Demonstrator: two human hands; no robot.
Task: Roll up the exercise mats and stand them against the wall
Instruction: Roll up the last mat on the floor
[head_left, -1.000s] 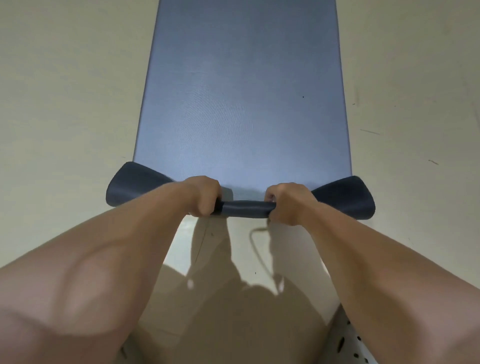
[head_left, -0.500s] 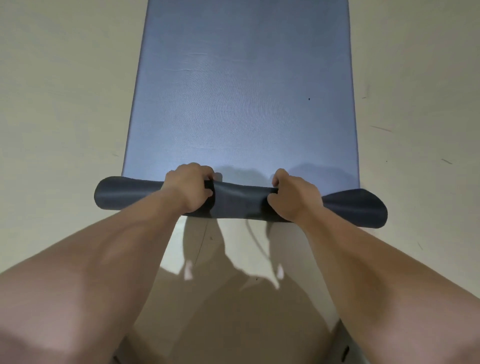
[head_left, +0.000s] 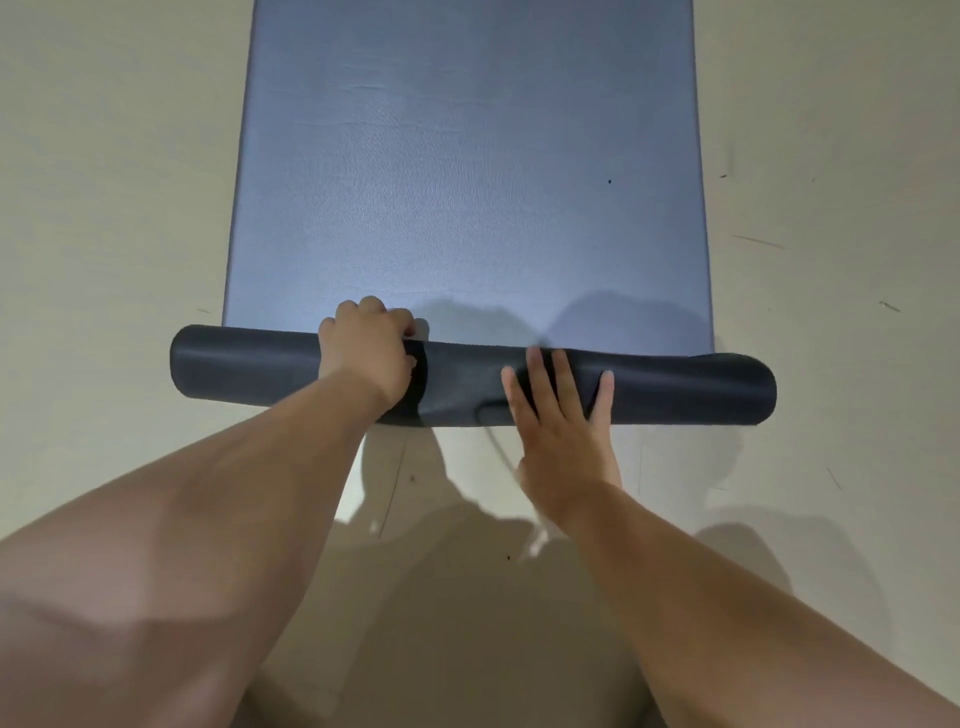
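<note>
Advice: with left hand (head_left: 366, 353) gripping the mat roll (head_left: 675, 387) at centre frame and right hand (head_left: 561, 431) flat, open beside it, push forward evenly, tightly.

You worked indoors, on bare floor (head_left: 104, 208): pale cream, smooth, few dark scuffs (head_left: 756, 241), thin seam (head_left: 393, 486). Blue-grey mat (head_left: 467, 182) lay spread flat on it. Suggested exercise room or home; which one, you could not tell.

Blue-grey exercise mat (head_left: 467, 182) flat on floor, lengthwise away from viewer; near end curled into dark loose roll (head_left: 675, 387) lying crosswise, dented mid-left.
</note>
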